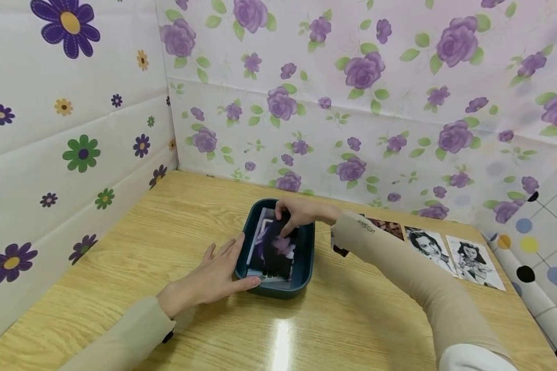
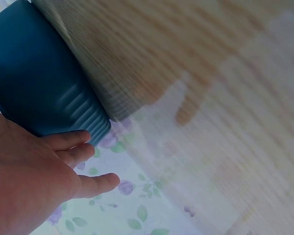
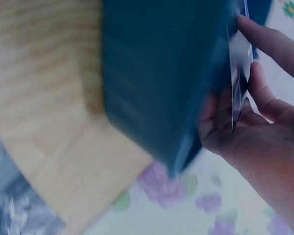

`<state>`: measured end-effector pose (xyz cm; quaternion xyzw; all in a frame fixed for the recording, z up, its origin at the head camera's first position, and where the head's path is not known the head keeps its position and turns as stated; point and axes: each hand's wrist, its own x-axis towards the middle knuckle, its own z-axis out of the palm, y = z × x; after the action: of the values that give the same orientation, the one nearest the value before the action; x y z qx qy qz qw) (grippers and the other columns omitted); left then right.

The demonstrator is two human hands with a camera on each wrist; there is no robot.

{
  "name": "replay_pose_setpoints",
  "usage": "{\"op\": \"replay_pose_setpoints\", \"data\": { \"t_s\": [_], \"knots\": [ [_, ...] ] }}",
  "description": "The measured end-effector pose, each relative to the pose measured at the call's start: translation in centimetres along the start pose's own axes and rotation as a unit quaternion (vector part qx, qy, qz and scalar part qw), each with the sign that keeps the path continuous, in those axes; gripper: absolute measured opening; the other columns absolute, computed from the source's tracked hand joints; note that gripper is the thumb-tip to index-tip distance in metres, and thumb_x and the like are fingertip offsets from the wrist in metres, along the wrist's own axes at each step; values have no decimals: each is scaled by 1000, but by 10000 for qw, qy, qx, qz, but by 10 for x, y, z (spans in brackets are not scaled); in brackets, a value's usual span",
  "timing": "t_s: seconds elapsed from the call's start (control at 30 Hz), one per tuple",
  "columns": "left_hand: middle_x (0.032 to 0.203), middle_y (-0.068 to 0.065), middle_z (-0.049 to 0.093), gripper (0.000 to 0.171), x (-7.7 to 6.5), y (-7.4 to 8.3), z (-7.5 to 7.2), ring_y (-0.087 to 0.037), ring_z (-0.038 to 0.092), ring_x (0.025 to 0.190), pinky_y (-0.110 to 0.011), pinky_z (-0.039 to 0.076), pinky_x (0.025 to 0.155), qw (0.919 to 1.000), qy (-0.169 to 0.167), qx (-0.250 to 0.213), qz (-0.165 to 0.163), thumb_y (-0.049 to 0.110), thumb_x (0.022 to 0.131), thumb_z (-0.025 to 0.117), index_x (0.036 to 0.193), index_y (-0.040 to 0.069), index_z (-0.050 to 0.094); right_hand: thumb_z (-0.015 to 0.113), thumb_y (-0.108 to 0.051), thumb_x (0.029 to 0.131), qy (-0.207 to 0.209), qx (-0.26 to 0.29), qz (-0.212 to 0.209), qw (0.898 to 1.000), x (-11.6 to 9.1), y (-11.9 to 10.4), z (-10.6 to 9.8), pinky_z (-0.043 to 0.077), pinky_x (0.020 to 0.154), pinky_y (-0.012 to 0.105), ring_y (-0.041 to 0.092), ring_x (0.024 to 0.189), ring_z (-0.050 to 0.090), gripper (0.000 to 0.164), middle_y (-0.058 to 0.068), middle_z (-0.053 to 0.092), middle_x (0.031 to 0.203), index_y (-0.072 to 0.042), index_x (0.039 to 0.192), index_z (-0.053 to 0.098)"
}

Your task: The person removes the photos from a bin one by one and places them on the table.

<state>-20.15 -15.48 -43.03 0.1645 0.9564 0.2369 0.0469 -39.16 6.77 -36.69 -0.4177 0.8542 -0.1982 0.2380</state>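
A dark blue plastic bin point(image 1: 282, 294) with rounded corners stands on the table, a stack of photo prints point(image 1: 256, 257) inside it. My right hand point(image 1: 299, 212) reaches in from the right and pinches a dark, purplish photo point(image 1: 278, 250) between thumb and fingers. In the right wrist view that photo point(image 3: 240, 63) shows nearly edge-on, at the bin's opening. On the bin's left side, my left hand point(image 1: 213, 273) lies with fingers extended and its thumb over the near-left rim. The left wrist view shows its fingers point(image 2: 71, 142) against the bin's ribbed outer wall.
Right of the bin, several photos lie in a row on the wooden table point(image 1: 204, 221): a brownish one point(image 1: 390, 228) and two black-and-white portraits, one point(image 1: 429, 248) beside the other point(image 1: 474, 262). My right forearm partly covers the row. Flower-patterned cloth point(image 1: 315, 139) hangs behind the table.
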Motion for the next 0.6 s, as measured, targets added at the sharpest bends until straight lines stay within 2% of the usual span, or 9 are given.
{"op": "replay_pose_setpoints", "data": {
  "t_s": [0.13,0.33,0.47,0.6],
  "knots": [
    [163,-7,12,108,0,1,0,-29,14,151,-66,2,115,9999,60,81,33,76,85,45,156,12,-4,81,-15,77,221,130,3,9997,-19,3,-24,42,58,25,12,62,47,33,4,51,85,-6,94,54],
    [162,-8,15,108,0,2,1,-29,16,150,-66,4,115,9998,131,131,76,76,85,45,156,11,-3,81,-17,78,452,221,-55,9987,-59,19,-52,36,68,29,16,74,41,33,7,51,92,-5,96,55],
    [162,-9,15,109,1,2,2,-31,17,150,-67,4,115,9997,136,203,61,77,84,45,156,10,-3,81,-18,78,461,225,-101,9986,-91,31,-56,34,70,30,17,76,40,35,10,51,92,-5,97,55],
    [162,-10,15,109,1,2,2,-32,17,150,-67,3,115,9996,134,230,30,77,84,45,156,10,-3,81,-17,77,305,190,-131,9993,-123,45,-47,34,67,28,16,73,39,34,11,50,85,-5,95,55]
  ]
}}
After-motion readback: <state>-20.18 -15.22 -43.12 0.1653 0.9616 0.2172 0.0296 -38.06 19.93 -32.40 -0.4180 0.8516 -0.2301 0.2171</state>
